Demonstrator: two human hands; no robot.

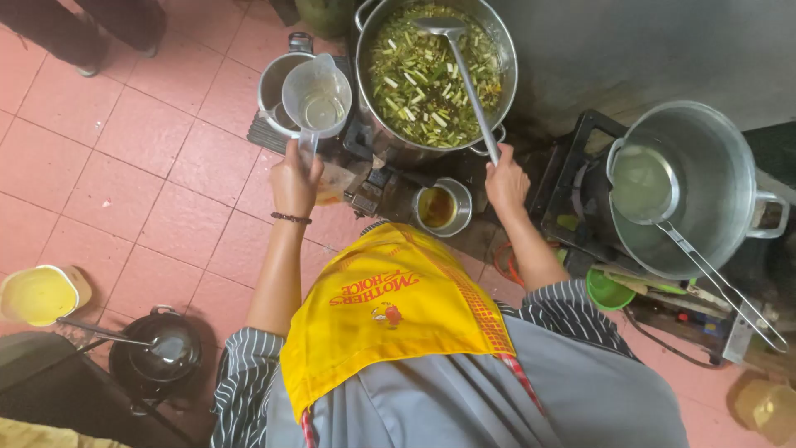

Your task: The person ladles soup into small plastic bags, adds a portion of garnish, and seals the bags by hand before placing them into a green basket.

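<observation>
My left hand grips the handle of a clear plastic jug holding a little pale liquid, raised beside a large steel pot. That pot is full of chopped green stalks in broth. My right hand holds the long handle of a metal ladle whose bowl rests in the greens. A yellow apron and striped sleeves cover my front.
A second big steel pot on a burner at right holds a wire strainer. Between my hands sits a small tin of brownish liquid. At left are a yellow-filled tub, a black wok with a ladle, and another person's legs.
</observation>
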